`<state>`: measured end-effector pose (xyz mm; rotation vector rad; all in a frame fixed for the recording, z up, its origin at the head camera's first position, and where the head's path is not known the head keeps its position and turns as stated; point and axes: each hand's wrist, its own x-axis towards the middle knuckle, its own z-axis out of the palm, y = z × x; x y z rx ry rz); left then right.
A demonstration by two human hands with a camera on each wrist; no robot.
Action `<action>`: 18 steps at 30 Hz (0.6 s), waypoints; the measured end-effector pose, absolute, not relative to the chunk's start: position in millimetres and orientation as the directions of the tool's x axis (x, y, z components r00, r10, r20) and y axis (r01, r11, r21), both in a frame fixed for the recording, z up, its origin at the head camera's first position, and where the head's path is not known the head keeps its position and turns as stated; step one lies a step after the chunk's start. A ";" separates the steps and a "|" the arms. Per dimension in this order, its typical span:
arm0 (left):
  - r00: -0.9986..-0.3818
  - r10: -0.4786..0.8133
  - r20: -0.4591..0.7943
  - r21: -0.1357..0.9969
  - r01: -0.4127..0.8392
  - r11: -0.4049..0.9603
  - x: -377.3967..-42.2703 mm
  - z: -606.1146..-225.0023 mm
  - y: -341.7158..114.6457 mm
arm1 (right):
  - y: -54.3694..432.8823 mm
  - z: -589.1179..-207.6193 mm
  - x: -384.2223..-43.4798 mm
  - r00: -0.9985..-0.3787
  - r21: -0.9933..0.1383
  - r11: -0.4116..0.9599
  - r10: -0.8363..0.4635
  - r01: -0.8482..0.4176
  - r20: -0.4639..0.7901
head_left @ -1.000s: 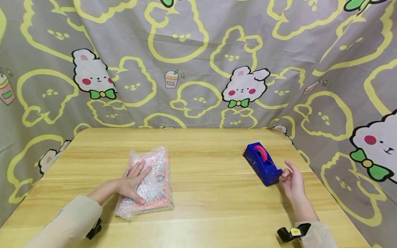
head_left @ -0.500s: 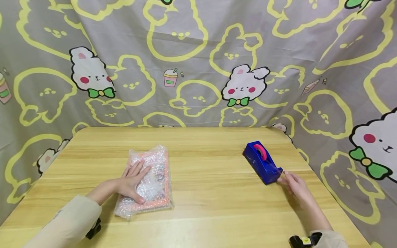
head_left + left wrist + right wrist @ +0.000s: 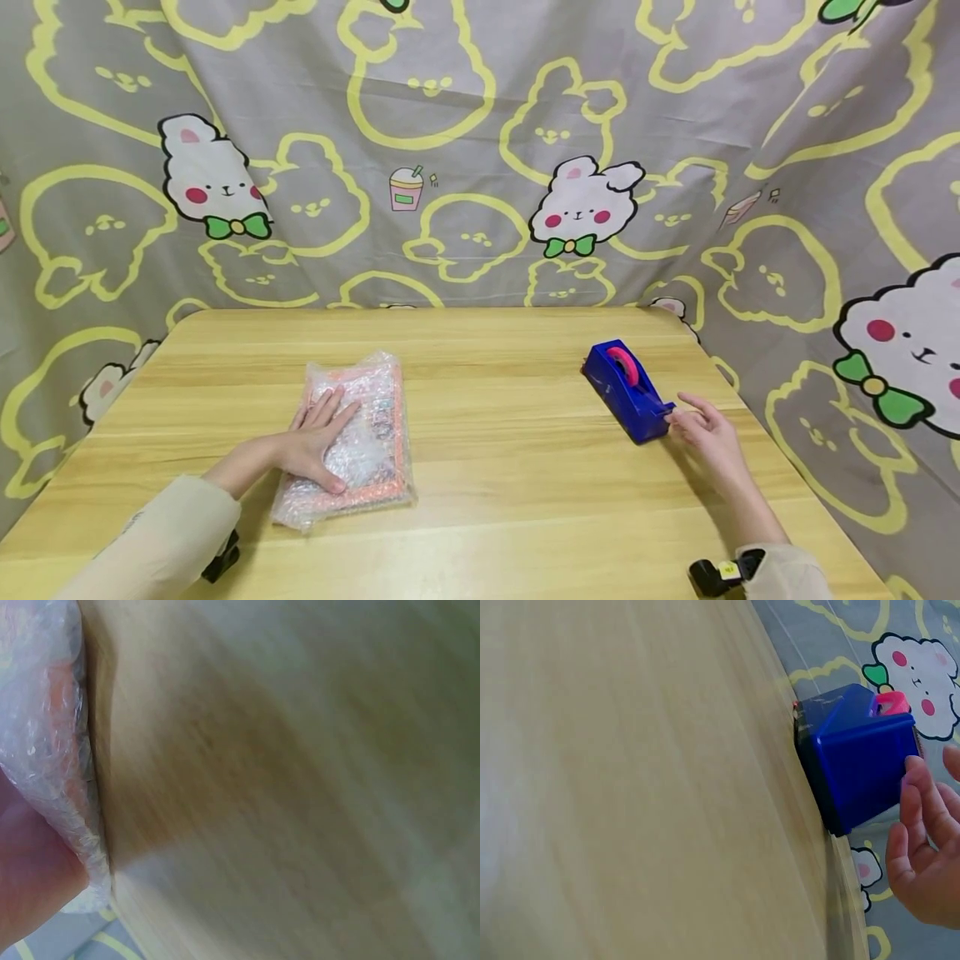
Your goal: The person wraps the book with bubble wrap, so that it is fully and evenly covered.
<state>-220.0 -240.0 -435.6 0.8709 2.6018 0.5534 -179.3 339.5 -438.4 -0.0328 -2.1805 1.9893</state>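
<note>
On the left side of the table lies a flat rectangular item with an orange border point(image 3: 401, 454), wrapped in bubble wrap point(image 3: 300, 512). My left hand point(image 3: 318, 450) rests on top of it with fingers spread, covering part of its face. To the right stands a blue tape dispenser point(image 3: 626, 400) holding a pink-red core point(image 3: 624, 367). My right hand point(image 3: 708, 437) is at the dispenser's near end, by the cutter. In the right wrist view its loosely bent fingers point(image 3: 919, 776) reach the edge of the blue body, while another digit stands apart from them.
A wooden table point(image 3: 487, 467) carries both things. Behind it and at the sides hangs a grey curtain point(image 3: 457, 250) with yellow outlines and white rabbits. A black wrist device point(image 3: 723, 575) sits at the right sleeve.
My right hand first came in to the dispenser's cutter end with its fingertips together. Since then its upper digit has lifted away. My left hand has stayed on the wrapped item.
</note>
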 end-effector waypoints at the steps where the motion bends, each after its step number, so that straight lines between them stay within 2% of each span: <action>1: -0.754 0.628 -0.191 0.461 0.496 0.736 -220.0 -435.7 -240.1 | 338.0 -438.9 -180.0 -0.981 -0.991 0.092 0.160 -0.097 0.111; 8: -0.753 0.631 -0.189 0.460 0.500 0.734 -220.1 -437.9 -240.7 | 333.7 -442.8 -183.1 -0.970 -0.992 0.112 0.232 -0.051 0.076; 18: -0.755 0.627 -0.193 0.475 0.487 0.733 -220.2 -436.8 -240.1 | 335.5 -442.5 -184.8 -0.976 -0.995 0.091 0.208 -0.051 0.069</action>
